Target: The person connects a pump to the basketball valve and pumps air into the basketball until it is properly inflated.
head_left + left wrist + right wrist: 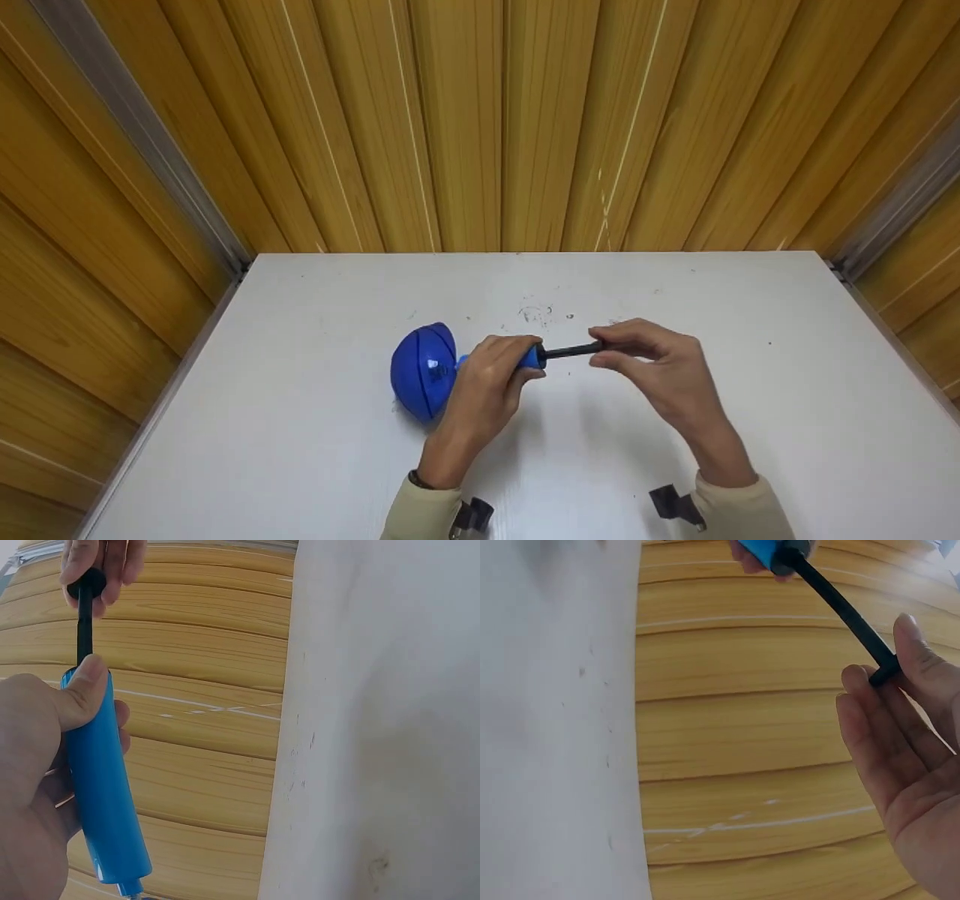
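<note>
A blue hand pump (532, 357) lies across the two hands, its black rod (570, 351) drawn out to the right. My left hand (484, 397) grips the barrel (109, 795), with the thumb along its upper end in the left wrist view. Thumb and fingers of my right hand (671, 382) pinch the black handle (886, 670) at the rod's end. At the barrel's other end, a narrow metal tip meets a dark blue ball (415, 375) with black seam lines. The ball is partly collapsed, its right side flat, and the left hand partly hides it.
The hands work above a white table (300, 450) with small dark marks toward its back. Yellow wood-look panels (450, 127) rise behind the table and along both sides. A black camera mount (474, 516) sits at the left wrist, and another (675, 504) at the right.
</note>
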Action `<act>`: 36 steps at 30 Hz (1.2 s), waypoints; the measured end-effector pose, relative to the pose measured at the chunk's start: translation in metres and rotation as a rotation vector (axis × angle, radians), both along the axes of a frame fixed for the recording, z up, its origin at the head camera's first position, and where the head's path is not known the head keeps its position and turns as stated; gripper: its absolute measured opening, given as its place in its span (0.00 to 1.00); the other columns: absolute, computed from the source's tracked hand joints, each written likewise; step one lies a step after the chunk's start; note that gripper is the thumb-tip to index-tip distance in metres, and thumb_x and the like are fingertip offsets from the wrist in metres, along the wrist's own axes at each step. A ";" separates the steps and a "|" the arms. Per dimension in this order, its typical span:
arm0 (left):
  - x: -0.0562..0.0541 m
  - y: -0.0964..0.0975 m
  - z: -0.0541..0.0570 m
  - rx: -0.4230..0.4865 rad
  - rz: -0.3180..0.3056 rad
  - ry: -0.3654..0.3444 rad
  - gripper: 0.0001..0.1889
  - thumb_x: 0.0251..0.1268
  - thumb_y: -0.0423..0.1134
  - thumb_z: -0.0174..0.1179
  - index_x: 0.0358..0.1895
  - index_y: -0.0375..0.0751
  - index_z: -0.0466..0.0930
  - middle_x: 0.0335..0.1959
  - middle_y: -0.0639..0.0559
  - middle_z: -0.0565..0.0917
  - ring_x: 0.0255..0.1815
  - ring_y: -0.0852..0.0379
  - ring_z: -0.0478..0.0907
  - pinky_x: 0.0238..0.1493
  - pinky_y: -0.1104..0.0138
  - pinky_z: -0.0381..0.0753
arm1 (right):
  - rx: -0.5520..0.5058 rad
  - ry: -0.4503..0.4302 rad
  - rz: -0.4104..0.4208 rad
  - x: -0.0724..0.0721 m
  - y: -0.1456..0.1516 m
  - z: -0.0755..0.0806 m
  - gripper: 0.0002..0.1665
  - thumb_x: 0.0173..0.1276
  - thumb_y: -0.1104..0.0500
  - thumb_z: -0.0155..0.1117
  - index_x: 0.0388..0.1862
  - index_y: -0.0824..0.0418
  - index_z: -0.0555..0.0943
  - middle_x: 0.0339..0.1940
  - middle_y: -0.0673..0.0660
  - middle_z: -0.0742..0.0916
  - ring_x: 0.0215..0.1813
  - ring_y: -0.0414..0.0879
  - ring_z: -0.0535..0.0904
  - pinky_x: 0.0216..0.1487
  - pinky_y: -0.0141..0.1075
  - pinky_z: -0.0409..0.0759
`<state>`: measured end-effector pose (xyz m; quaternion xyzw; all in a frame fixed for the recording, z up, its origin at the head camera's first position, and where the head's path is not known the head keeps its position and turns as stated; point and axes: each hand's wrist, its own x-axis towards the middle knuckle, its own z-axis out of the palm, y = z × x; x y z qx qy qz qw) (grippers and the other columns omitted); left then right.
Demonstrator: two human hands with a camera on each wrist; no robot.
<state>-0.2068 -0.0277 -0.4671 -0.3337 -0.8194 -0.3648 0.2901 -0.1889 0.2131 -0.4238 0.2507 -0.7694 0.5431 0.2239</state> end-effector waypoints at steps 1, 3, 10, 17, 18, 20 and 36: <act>0.000 0.001 0.000 -0.008 0.005 0.007 0.16 0.69 0.35 0.71 0.57 0.35 0.86 0.51 0.48 0.90 0.52 0.52 0.85 0.58 0.63 0.85 | -0.002 -0.005 0.008 -0.002 -0.006 -0.004 0.20 0.55 0.78 0.79 0.47 0.68 0.91 0.43 0.56 0.93 0.43 0.44 0.90 0.48 0.32 0.87; 0.000 0.002 -0.002 -0.028 0.009 0.015 0.16 0.69 0.36 0.71 0.56 0.35 0.86 0.51 0.47 0.90 0.52 0.51 0.85 0.58 0.63 0.85 | -0.002 -0.019 0.026 -0.004 -0.016 -0.011 0.19 0.57 0.76 0.80 0.48 0.68 0.91 0.43 0.55 0.93 0.43 0.45 0.91 0.47 0.34 0.88; 0.001 0.005 -0.001 -0.019 -0.024 0.000 0.17 0.70 0.36 0.71 0.58 0.35 0.86 0.52 0.47 0.90 0.53 0.51 0.85 0.59 0.64 0.84 | 0.005 -0.061 0.046 -0.004 -0.025 -0.018 0.18 0.60 0.72 0.80 0.50 0.64 0.91 0.43 0.54 0.92 0.43 0.47 0.91 0.46 0.36 0.88; 0.000 0.004 0.000 -0.007 -0.054 -0.029 0.17 0.71 0.37 0.70 0.60 0.36 0.85 0.53 0.49 0.89 0.53 0.53 0.85 0.60 0.68 0.82 | 0.130 0.057 0.053 0.000 -0.008 -0.002 0.21 0.59 0.75 0.81 0.50 0.62 0.90 0.44 0.53 0.91 0.44 0.47 0.90 0.48 0.36 0.88; 0.000 0.003 0.000 -0.001 -0.051 -0.032 0.17 0.71 0.37 0.70 0.60 0.37 0.85 0.53 0.49 0.89 0.53 0.53 0.85 0.59 0.69 0.82 | 0.148 0.074 0.043 0.000 -0.004 0.001 0.22 0.58 0.76 0.81 0.51 0.63 0.90 0.45 0.53 0.91 0.44 0.46 0.90 0.48 0.35 0.88; -0.001 0.001 0.000 0.018 -0.040 -0.034 0.17 0.70 0.36 0.71 0.60 0.36 0.86 0.53 0.49 0.89 0.53 0.53 0.85 0.59 0.68 0.83 | 0.165 0.093 0.015 0.002 0.005 0.008 0.23 0.57 0.77 0.80 0.51 0.63 0.89 0.46 0.53 0.91 0.44 0.45 0.90 0.48 0.34 0.87; -0.001 0.000 0.002 0.060 -0.045 -0.035 0.17 0.69 0.33 0.72 0.58 0.35 0.86 0.52 0.49 0.90 0.53 0.52 0.85 0.58 0.65 0.84 | -0.085 -0.111 0.061 0.007 0.019 0.012 0.19 0.58 0.82 0.75 0.48 0.73 0.89 0.47 0.67 0.91 0.48 0.48 0.91 0.49 0.36 0.87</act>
